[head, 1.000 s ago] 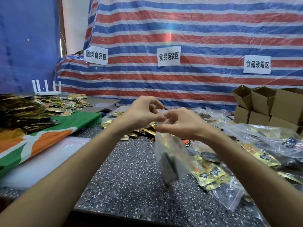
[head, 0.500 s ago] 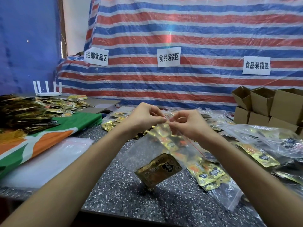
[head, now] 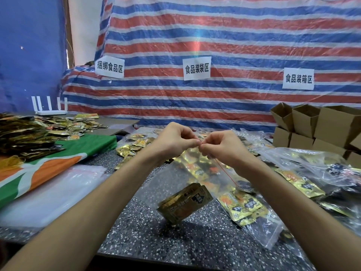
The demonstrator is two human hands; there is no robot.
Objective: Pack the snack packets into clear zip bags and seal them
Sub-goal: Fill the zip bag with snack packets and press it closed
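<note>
Head view, starting at the hands: pinching the top edge of a clear zip bag (head: 172, 178) with left hand (head: 173, 141) and right hand (head: 220, 148), thumb and forefinger of each curled tight on the seal strip, fingertips of the two hands touching at centre frame, raised above the bench (head: 148, 239). Bag held in the air, hanging tilted down and toward the camera (red zip line (head: 224, 171) running down-right under the right wrist). Seal state along the strip: cannot tell. Inside, at the bag's low corner: gold snack packets (head: 185, 204), more than one by the look of it, exact count unclear, tilted, close over the bench; contact with it not clear.

Just right of the hanging bag, flat on the speckled bench: filled zip bags (head: 246, 208) with yellow-and-gold packets. Further right: big crumpled clear bag (head: 312, 165) holding more packets. Behind that, far right: stacked open cardboard boxes (head: 332, 126). Behind the hands: loose gold packets (head: 132, 145) scattered on the bench. Left of the arms: plastic stack (head: 54, 192) (whitish, blurred), beside a green-orange-white cloth (head: 58, 165). On the cloth and beyond it: large heap of dark-gold packets (head: 25, 137). Far left rear: white router (head: 49, 109) with upright antennas. Backdrop: red-white-blue striped tarp (head: 214, 36) with three paper signs (head: 197, 68) stuck on.
</note>
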